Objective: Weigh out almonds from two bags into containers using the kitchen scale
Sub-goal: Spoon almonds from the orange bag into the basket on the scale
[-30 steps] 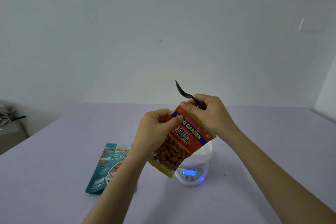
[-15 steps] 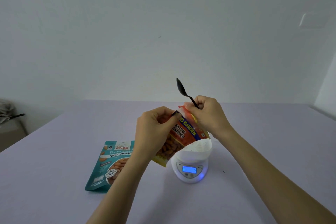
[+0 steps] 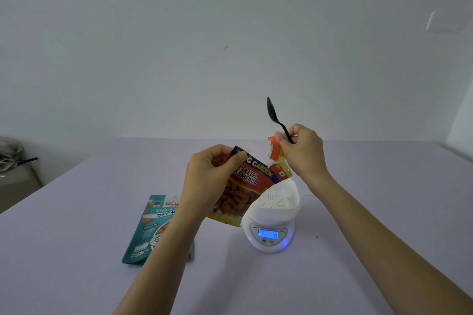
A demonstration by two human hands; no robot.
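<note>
My left hand (image 3: 208, 176) grips the upper left of a red salted almonds bag (image 3: 247, 186), held tilted above the table. My right hand (image 3: 302, 151) pinches the bag's torn top strip (image 3: 275, 152) and also holds a black spoon (image 3: 275, 115) that points up. The strip is partly torn away from the bag. Below and to the right, a white container (image 3: 280, 206) sits on a white kitchen scale (image 3: 268, 236) with a lit blue display. A teal roasted almonds bag (image 3: 151, 227) lies flat on the table to the left, partly hidden by my left forearm.
The lilac table (image 3: 76, 250) runs to a plain white wall. A grey object with cloth on it (image 3: 10, 158) stands off the table's far left edge.
My right hand has pulled up and to the right, tearing the top strip away from the red bag. The spoon rose with it. My left hand kept hold of the bag.
</note>
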